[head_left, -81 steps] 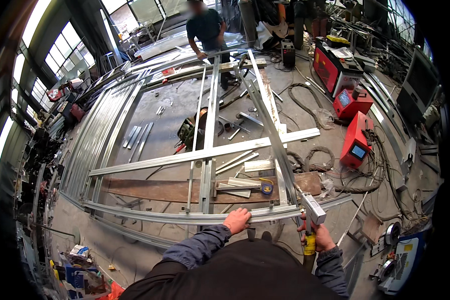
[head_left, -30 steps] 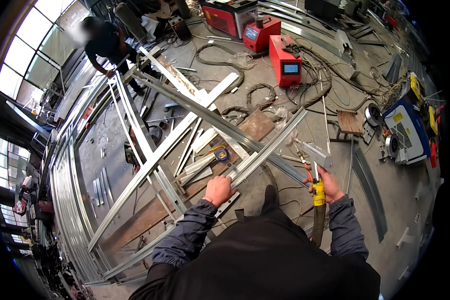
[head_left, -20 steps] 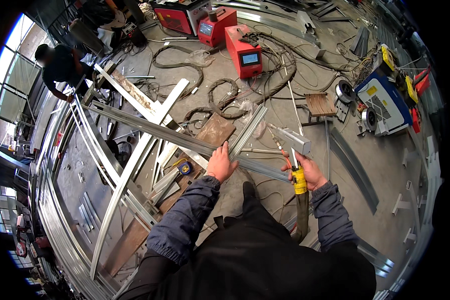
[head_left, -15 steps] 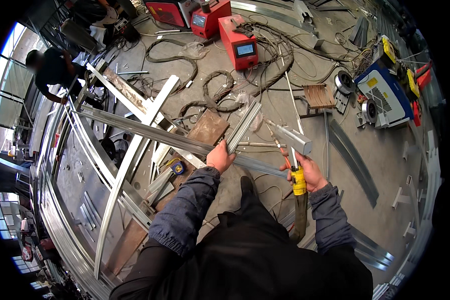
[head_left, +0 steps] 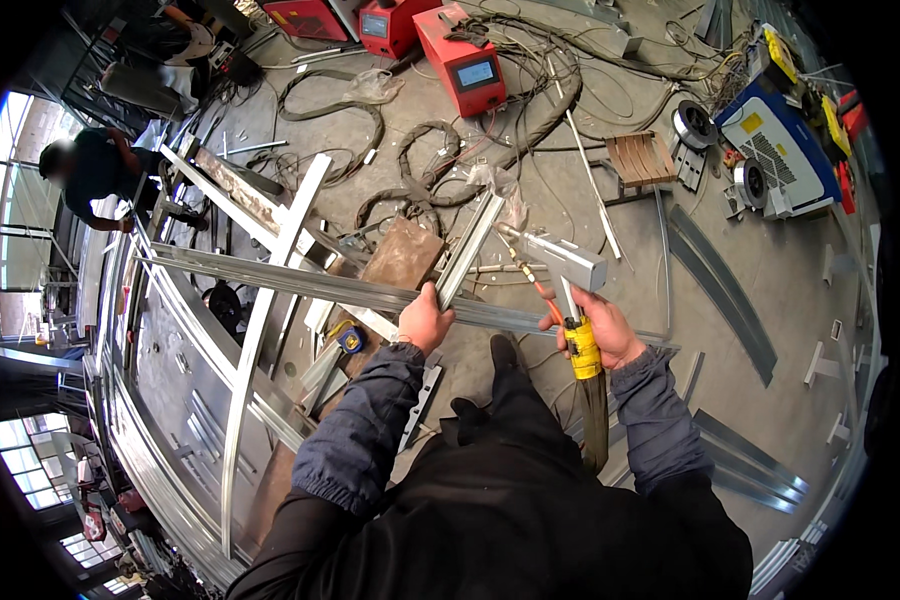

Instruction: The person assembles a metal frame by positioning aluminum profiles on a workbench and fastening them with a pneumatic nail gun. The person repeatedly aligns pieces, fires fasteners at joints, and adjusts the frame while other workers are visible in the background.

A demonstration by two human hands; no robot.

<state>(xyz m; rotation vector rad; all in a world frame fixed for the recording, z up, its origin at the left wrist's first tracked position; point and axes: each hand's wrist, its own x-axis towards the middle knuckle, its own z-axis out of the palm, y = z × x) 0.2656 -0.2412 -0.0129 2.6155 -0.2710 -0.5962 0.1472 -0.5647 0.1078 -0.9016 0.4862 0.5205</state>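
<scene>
My left hand (head_left: pixel 425 322) is closed around the near end of a short ribbed metal profile (head_left: pixel 470 250), which slants up and away to the right. A long metal profile (head_left: pixel 300 283) passes beneath it, from far left to near right. My right hand (head_left: pixel 610 335) wraps the yellow-taped handle of a silver welding gun (head_left: pixel 568 262). Its nozzle points left, close to the short profile's far end; whether they touch I cannot tell. An orange hose (head_left: pixel 542 290) runs beside the gun, and a thick dark sleeved cable (head_left: pixel 595 420) hangs below the handle.
Red machines (head_left: pixel 460 62) with looping cables (head_left: pixel 432 150) stand ahead. A blue-and-white machine (head_left: pixel 782 150) and wire spools (head_left: pixel 694 125) are at right. A tape measure (head_left: pixel 350 338) lies left of my left hand, among crossed metal bars (head_left: pixel 260 330). Another person (head_left: pixel 105 170) bends at far left.
The welding gun has shifted left, its nozzle nearer the short profile. My view has turned slightly, and a slotted metal strip now shows beside my left forearm.
</scene>
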